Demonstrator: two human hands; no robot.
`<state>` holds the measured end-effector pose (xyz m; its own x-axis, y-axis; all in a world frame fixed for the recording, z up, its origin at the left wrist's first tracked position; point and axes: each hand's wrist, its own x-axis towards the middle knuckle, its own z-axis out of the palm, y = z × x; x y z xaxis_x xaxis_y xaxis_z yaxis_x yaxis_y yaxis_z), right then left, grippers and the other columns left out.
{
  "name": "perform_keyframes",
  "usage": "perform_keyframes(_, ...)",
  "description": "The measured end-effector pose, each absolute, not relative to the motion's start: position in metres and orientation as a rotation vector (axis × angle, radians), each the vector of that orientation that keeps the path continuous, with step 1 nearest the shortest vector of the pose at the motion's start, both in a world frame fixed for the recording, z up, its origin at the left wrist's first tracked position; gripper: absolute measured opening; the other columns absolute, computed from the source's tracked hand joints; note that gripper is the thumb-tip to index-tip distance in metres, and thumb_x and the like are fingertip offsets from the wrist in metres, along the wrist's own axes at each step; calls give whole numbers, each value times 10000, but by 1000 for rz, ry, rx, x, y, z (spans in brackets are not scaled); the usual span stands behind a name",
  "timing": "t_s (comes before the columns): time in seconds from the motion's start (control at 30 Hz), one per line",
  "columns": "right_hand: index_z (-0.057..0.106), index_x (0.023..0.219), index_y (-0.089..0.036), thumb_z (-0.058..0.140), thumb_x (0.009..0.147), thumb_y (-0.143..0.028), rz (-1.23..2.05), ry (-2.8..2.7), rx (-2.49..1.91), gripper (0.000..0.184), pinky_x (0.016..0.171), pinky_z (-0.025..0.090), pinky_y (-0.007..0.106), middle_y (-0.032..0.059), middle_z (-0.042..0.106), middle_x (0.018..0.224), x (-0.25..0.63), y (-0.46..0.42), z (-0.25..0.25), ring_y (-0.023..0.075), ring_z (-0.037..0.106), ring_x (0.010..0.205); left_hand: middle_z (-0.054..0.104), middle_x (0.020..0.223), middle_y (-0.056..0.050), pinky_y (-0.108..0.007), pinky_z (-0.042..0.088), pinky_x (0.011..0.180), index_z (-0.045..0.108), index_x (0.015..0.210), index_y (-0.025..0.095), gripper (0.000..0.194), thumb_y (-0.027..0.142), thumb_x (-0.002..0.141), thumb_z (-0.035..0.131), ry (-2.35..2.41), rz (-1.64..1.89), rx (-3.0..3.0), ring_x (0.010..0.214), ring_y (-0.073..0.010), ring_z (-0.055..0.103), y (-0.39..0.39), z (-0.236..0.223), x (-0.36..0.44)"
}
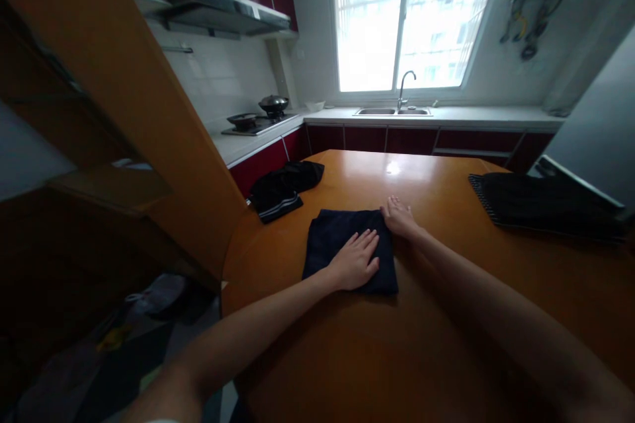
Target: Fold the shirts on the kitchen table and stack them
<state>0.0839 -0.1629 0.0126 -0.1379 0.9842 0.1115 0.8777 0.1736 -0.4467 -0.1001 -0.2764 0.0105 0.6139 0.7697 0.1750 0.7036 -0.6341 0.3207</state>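
Note:
A folded dark navy garment [327, 238] lies as a flat, roughly square bundle on the wooden table [357, 357]. Flat on top of it rests my left hand [354, 261], fingers spread and pointing away from me. My right hand [398, 217] is at the far right corner of the bundle, its fingers stretched out and touching the cloth's edge and the tabletop. Neither hand grips anything. Which kind of garment it is cannot be made out from this folded side.
Crumpled black clothing with white stripes [285, 188] lies at the table's left edge. A folded black garment [540, 205] lies at the right. Beyond stand a counter with a sink [391, 112] and a stove with pans [260, 122]. A wooden partition [163, 112] rises at the left.

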Motion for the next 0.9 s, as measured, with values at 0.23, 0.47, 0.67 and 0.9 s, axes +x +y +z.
perform_keyframes(0.23, 347, 1541, -61, 364, 987, -352, 261, -2225, -1554, 627, 1219, 128, 551, 198, 262, 1630, 45, -214, 12, 304, 187, 1527, 376, 1586, -161, -530, 102, 1226, 451, 1496, 150, 548, 361, 990, 447, 1660, 573, 2467, 1511, -310, 254, -226, 17, -150)
perform_keyframes(0.47, 325, 1530, 29, 364, 986, -438, 224, -2140, -1689, 717, 1222, 129, 542, 258, 195, 1630, 47, -256, -9, 345, 134, 1532, 393, 1581, -146, -484, 89, 1235, 475, 1482, 156, 563, 431, 991, 454, 1680, 644, 2365, 1507, -306, 262, -214, 7, -169)
perform_keyframes(0.67, 246, 1575, -20, 344, 1001, -467, 384, -2176, -1658, 733, 1231, 91, 560, 209, 183, 1648, 85, -268, -5, 308, 115, 1539, 397, 1582, -127, -476, 135, 1236, 446, 1504, 149, 572, 459, 1031, 363, 1795, 490, 2506, 1505, -285, 271, -218, 10, -165)
perform_keyframes(0.9, 383, 1549, -188, 420, 1006, -451, 371, -2304, -1093, 605, 1238, 166, 509, 116, 270, 1645, 100, -298, 22, 245, 169, 1535, 351, 1607, -127, -541, 126, 1229, 429, 1515, 157, 550, 443, 1069, 281, 1743, 372, 2744, 1518, -287, 234, -228, 27, -162)
